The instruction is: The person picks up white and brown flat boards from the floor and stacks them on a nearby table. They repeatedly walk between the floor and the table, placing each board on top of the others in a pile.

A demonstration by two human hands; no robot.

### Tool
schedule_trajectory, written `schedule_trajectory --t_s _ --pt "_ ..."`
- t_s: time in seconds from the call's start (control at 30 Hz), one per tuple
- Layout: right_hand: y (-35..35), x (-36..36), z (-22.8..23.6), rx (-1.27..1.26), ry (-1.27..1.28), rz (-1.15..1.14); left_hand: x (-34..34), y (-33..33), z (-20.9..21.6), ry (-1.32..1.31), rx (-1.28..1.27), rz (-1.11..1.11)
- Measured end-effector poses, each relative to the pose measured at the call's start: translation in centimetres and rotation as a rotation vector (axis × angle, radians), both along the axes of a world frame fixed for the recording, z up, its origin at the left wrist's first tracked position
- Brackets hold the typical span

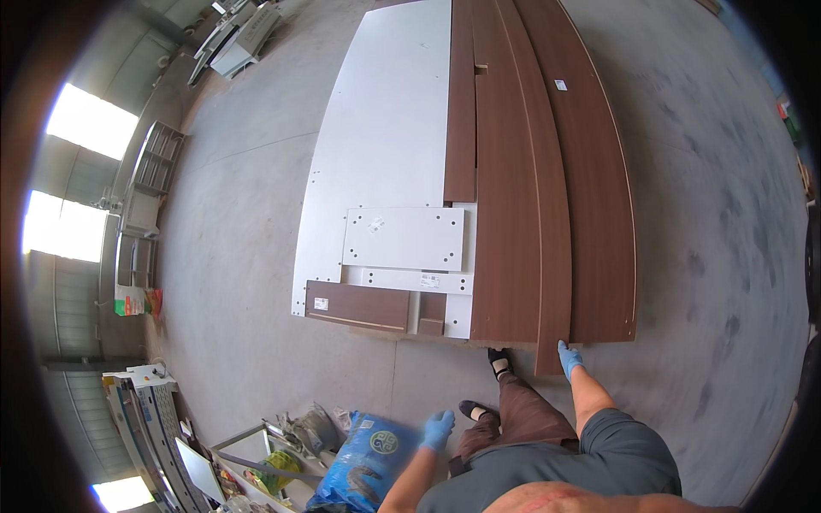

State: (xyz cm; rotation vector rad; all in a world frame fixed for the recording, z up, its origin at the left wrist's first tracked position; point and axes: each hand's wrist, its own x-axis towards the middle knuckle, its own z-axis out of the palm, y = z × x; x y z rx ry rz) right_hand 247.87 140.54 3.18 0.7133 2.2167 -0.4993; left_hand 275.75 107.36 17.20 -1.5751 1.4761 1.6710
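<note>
My right hand [569,358], in a blue glove, grips the near right corner of a long narrow brown board [552,256]. This board lies lengthwise on other panels, and its near end sticks out past theirs. To its right is a wide brown panel [599,214] with a small white label. Another brown panel [506,239] lies along its left side. My left hand [438,430], also blue-gloved, hangs free with loosely bent fingers above the floor, close to a blue sack [368,462]. No object shows in it.
A large white panel [385,111] forms the pile's left part. On it lie a drilled white board [402,239] and a short brown board [357,305]. A metal frame [248,440] and bags sit at lower left. Shelving [154,179] and machines line the left wall.
</note>
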Motion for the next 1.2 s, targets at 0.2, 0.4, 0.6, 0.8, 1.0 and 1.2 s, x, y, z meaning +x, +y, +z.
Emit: schedule_trajectory --t_s 0.2,0.4,0.6,0.8,1.0,1.2 --pt "-1.5 0.2 4.7 0.048 0.068 0.111 -0.1 -0.1 0.3 0.099 -0.024 0.002" --pt "-4.8 1.6 11.0 0.181 0.173 0.262 3.0 -1.3 1.3 0.159 -0.046 0.152" --pt "-8.6 4.9 13.0 0.018 0.228 0.417 12.8 -3.3 0.7 0.144 -0.093 0.246" --pt "-14.4 8.9 6.0 -0.184 0.166 0.713 28.9 -1.9 -2.1 0.01 -0.294 0.16" --pt "-23.8 14.9 4.3 -0.544 0.111 0.947 41.9 4.0 0.9 -0.35 -0.385 0.573" --pt "-35.4 20.2 11.7 -0.38 0.123 1.435 45.4 13.5 -0.1 -0.383 -0.21 1.169"
